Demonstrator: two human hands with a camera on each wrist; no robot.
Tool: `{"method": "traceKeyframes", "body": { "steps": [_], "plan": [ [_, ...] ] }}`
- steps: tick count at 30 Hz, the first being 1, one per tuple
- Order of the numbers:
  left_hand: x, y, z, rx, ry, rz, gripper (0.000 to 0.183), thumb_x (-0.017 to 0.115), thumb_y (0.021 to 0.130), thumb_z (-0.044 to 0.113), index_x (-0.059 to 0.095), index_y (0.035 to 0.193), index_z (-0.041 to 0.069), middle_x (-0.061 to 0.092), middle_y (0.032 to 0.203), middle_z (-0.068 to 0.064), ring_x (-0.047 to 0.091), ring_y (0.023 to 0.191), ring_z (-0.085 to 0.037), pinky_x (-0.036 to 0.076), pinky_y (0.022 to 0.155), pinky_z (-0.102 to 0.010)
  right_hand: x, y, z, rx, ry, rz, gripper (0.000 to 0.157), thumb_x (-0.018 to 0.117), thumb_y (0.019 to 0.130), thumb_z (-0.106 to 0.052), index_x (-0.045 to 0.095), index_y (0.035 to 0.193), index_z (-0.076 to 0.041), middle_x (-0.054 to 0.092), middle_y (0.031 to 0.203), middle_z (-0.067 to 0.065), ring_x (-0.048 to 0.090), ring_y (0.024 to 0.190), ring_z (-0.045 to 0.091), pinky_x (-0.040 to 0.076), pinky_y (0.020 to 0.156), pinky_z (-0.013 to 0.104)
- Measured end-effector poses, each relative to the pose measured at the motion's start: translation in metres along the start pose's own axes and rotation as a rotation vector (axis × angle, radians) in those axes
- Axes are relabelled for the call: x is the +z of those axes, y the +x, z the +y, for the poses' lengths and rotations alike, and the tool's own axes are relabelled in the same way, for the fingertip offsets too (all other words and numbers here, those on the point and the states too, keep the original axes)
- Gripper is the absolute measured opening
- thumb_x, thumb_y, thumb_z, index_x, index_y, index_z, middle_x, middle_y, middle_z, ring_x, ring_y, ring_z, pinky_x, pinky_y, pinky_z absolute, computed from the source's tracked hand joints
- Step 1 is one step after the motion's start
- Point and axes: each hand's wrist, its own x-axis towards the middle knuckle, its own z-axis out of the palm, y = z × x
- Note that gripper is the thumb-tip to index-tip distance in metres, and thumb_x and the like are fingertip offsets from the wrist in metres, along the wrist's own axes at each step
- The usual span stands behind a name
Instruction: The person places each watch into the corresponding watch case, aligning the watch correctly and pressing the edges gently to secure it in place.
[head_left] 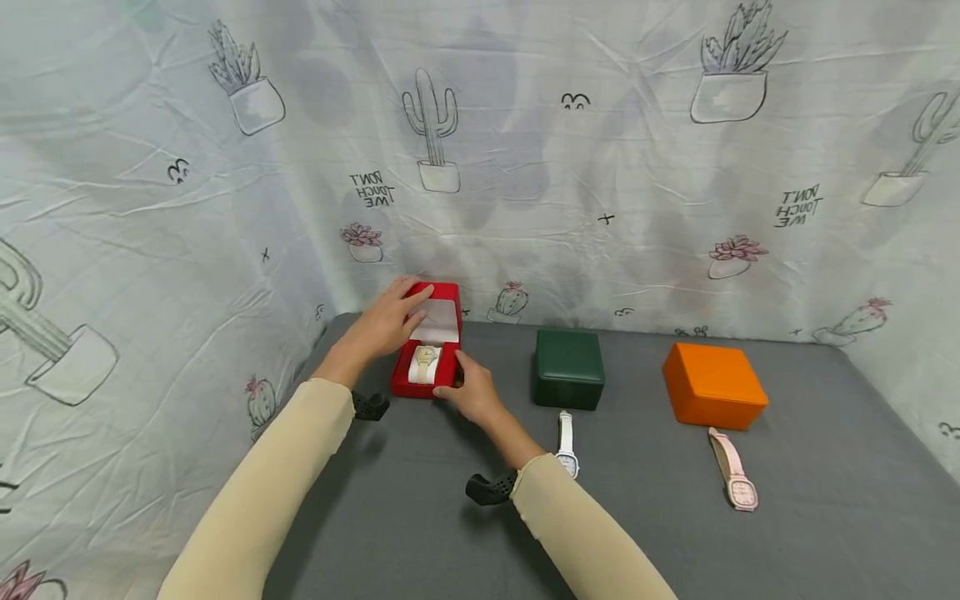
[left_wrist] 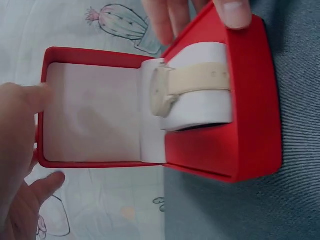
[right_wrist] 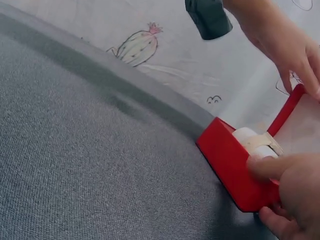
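Observation:
A red watch box (head_left: 405, 389) stands with its lid (left_wrist: 97, 164) raised, showing a pale lining. Inside it a watch (head_left: 426, 355) with a cream strap is wrapped around a white cushion (left_wrist: 200, 52). My left hand (head_left: 382, 323) holds the lid by its upper edge, a fingertip over the rim and other fingers behind. With my right hand (head_left: 477, 392) I grip the base at its right front corner, the thumb on the front rim and fingers along the side. The watch lies untouched between both hands.
A green box (head_left: 568, 367) stands to the right, a white watch (head_left: 566, 442) in front of it. Farther right is an orange box (head_left: 714, 385) with a pink watch (head_left: 735, 475) before it. A patterned cloth (head_left: 525, 150) hangs behind the grey table (head_left: 420, 517).

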Motion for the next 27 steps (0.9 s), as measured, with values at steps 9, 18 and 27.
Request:
{"method": "traceKeyframes", "body": {
  "steps": [9,18,27],
  "plan": [
    [-0.003,0.004,0.003,0.013,-0.099,0.122,0.039,0.062,0.094,0.01,0.06,0.132,0.012,0.054,0.131,-0.014,0.054,0.117,-0.029,0.049,0.101,-0.045,0.002,0.0,0.002,0.054,0.151,0.03,0.081,0.076,0.084,-0.018,0.031,0.149,-0.003,0.055,0.138,0.015,0.056,0.123,0.027,0.052,0.098,0.038],
    [-0.007,0.003,0.002,-0.025,-0.154,0.169,0.034,0.067,0.09,0.011,0.066,0.125,0.011,0.058,0.125,-0.012,0.056,0.114,-0.03,0.049,0.098,-0.047,0.004,0.001,0.0,0.086,0.268,0.036,0.104,0.075,0.084,-0.011,0.002,0.156,-0.012,0.04,0.15,0.02,0.047,0.134,0.033,0.047,0.103,0.042],
    [-0.013,-0.003,-0.005,-0.083,-0.229,0.086,0.042,0.07,0.088,0.017,0.063,0.129,0.012,0.055,0.132,-0.015,0.05,0.123,-0.032,0.045,0.103,-0.051,-0.001,0.002,0.0,0.047,0.153,0.011,0.104,0.076,0.083,-0.015,0.003,0.157,-0.026,0.033,0.155,0.014,0.054,0.127,0.036,0.052,0.097,0.044]
  ]
}}
